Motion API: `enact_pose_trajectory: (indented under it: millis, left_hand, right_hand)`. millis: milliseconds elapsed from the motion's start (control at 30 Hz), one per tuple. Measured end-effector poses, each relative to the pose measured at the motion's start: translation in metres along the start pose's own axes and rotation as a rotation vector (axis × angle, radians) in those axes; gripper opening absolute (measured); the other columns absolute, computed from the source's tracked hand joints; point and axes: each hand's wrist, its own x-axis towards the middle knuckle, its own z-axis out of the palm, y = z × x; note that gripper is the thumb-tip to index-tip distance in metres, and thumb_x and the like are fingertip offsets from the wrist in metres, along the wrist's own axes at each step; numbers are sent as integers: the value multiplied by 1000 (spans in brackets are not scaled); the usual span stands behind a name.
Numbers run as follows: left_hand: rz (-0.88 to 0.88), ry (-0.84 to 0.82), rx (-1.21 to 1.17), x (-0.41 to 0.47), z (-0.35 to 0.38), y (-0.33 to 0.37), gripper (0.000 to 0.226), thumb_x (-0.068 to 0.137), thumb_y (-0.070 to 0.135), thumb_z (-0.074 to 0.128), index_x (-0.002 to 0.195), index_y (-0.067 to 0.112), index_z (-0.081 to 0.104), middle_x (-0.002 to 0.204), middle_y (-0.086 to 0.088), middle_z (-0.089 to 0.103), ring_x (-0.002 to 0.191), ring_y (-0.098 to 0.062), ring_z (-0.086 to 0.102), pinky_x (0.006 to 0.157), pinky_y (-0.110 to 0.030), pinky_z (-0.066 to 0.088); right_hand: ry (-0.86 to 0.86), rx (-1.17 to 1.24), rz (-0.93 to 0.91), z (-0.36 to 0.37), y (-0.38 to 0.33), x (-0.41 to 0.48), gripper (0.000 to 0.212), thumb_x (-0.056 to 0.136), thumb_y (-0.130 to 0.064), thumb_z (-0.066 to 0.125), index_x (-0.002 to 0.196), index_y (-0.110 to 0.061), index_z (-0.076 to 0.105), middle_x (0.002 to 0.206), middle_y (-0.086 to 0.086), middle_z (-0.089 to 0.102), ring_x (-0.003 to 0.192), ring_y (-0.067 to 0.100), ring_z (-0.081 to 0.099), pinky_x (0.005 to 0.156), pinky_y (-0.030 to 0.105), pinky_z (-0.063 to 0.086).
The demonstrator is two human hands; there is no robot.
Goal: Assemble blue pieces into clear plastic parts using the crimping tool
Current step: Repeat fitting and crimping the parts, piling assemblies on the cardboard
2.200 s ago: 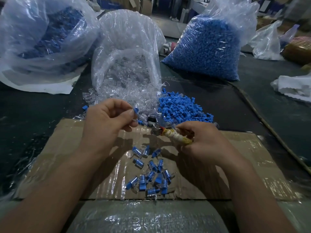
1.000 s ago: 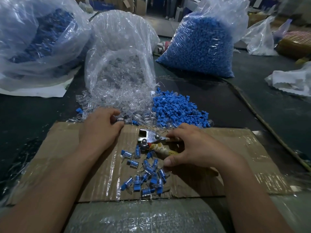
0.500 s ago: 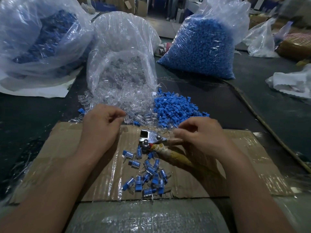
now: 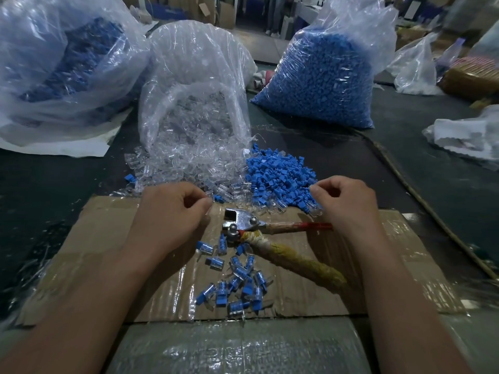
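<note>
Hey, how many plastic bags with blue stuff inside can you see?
2. A left bag at the far left, and a full bag back right of centre, beyond the loose blue pile. The crumpled bags far right may hide more.

Curled fingers on the left hand (image 4: 168, 215) and the right hand (image 4: 348, 203) hide whether either holds a piece. The crimping tool (image 4: 243, 224) loses its red handle (image 4: 307, 227) beneath the right wrist. The frame edge crops the big bag (image 4: 54, 66) at far left, and the packages (image 4: 472, 74) at far right blur.
</note>
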Motion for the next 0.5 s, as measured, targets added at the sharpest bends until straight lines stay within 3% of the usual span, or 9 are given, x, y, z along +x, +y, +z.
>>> enact_pose_trajectory:
  millis: [67, 167, 267, 400, 500]
  left_hand:
    - [-22, -17, -39, -1, -1, 1, 13, 81, 19, 67, 71, 28, 65, 58, 22, 56, 55, 13, 56, 58, -10, 34]
    - [-47, -33, -74, -2, -1, 3, 26, 79, 17, 70, 65, 35, 58, 61, 19, 59, 56, 12, 56, 53, -5, 35]
    - [-90, -38, -202, -4, 0, 4, 26, 78, 8, 70, 73, 31, 58, 67, 10, 62, 55, 9, 60, 49, -4, 43]
    - [-135, -49, -365, -3, 0, 4, 32, 81, 0, 64, 100, 25, 60, 78, 1, 63, 63, 6, 62, 52, -4, 44]
    - [-181, -74, -473, -2, 1, 4, 28, 81, 1, 64, 89, 28, 64, 73, 0, 68, 63, -4, 66, 52, -8, 47]
  right_hand:
    - [-49, -80, -23, 4, 1, 0, 8, 84, -33, 64, 87, -26, 66, 82, -11, 61, 73, 4, 54, 67, 23, 41]
    - [-123, -248, -29, 10, 2, 0, 28, 81, -37, 67, 103, -20, 67, 90, -6, 56, 84, 9, 49, 70, 25, 37]
    - [-155, -312, -23, 14, -1, -1, 30, 79, -39, 68, 103, -22, 65, 92, -7, 50, 85, 10, 45, 68, 26, 35]
    - [-165, -305, -61, 16, -3, 0, 20, 81, -34, 68, 98, -24, 66, 96, -5, 53, 93, 13, 48, 73, 26, 36]
    - [-172, -318, -90, 16, -4, 0, 15, 82, -31, 67, 96, -24, 67, 93, -6, 49, 96, 15, 48, 75, 27, 37]
